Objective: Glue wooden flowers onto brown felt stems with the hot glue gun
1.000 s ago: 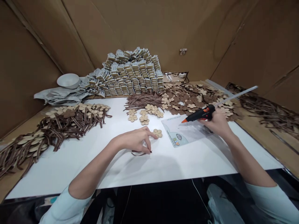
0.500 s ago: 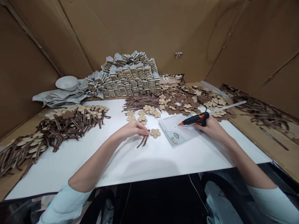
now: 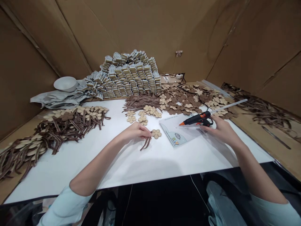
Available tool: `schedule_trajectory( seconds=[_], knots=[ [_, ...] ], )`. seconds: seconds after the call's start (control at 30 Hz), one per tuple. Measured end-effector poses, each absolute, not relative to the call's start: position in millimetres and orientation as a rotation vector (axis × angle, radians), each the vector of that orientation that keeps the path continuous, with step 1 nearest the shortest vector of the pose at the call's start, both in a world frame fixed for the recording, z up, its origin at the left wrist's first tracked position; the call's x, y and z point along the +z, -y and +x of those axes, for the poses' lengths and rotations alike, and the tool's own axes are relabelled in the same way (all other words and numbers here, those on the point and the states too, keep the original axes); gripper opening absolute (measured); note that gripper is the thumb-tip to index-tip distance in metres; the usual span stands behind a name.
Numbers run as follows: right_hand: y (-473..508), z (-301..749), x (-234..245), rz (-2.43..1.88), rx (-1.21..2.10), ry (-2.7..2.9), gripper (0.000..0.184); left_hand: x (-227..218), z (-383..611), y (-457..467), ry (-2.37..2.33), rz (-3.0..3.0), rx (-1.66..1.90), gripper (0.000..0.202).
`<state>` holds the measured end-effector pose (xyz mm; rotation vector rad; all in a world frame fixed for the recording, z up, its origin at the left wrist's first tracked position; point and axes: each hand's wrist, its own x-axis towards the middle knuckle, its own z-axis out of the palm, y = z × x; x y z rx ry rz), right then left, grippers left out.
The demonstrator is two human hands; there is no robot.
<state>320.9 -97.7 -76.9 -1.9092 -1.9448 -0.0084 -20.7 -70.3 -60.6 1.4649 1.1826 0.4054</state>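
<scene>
**Q:** Okay, from my remote station, what is the left hand [image 3: 134, 131] doing?

**A:** I read its fingers [image 3: 147, 134] closed in a tight pinch on brown ribbon strips [image 3: 145, 143], with the strip ends hanging toward the tabletop [image 3: 162, 163]. The pinch sits just left of the wooden flower cutout [image 3: 156, 134], which lies flat. I cannot confirm contact between them.

**Q:** And the right hand [image 3: 222, 130]?

**A:** Its fingers wrap closed around the grip of a hot glue gun [image 3: 198, 119]. The orange nozzle points left, toward the cutout, and a clear glue stick [image 3: 229, 106] extends from the rear. The gun is held over a clear plastic sleeve [image 3: 180, 133], right of the cutout.

**Q:** Where is the remaining stock, measured from that cutout?

**A:** Directly behind it, near, are loose wooden flowers [image 3: 143, 118]. Farther behind are a ribbon bundle [image 3: 141, 102] and stacked packaged sets [image 3: 129, 75]. Behind and to the right is a heap of brown and natural flowers [image 3: 188, 100]. Well apart on the left are flowers with ribbon tails [image 3: 66, 125], and beyond those a white bowl [image 3: 65, 84] on grey plastic sheeting [image 3: 54, 99].
</scene>
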Motion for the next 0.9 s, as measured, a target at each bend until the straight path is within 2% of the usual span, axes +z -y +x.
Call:
schedule_trajectory(
  seconds=[0.1,0.2,0.27,0.3,0.4,0.47,0.67,0.9],
  knots=[
    [109,325,-78,-1.914,-0.170,1.898,0.047,-59,-20,71,-1.184,1.464,0.409,0.014],
    [125,307,-68,-1.911,-0.335,1.708,0.029,-59,-19,71,-1.182,1.453,0.417,0.013],
    [133,280,-58,-1.831,-0.323,1.592,0.022,-61,-18,71,-1.171,1.441,0.411,0.012],
    [135,263,-53,-1.746,-0.207,1.634,0.020,-62,-18,71,-1.164,1.437,0.406,0.012],
    [125,210,-43,-1.507,0.502,1.938,0.022,-64,-18,71,-1.141,1.441,0.410,0.012],
    [109,183,-41,-1.395,0.763,2.059,0.022,-64,-19,71,-1.129,1.451,0.423,0.013],
    [74,151,-43,-1.288,1.118,2.256,0.015,-58,-19,73,-1.127,1.447,0.434,0.013],
    [70,149,-43,-1.323,1.189,2.232,0.010,-60,-21,72,-1.073,1.469,0.416,0.016]
  ],
)
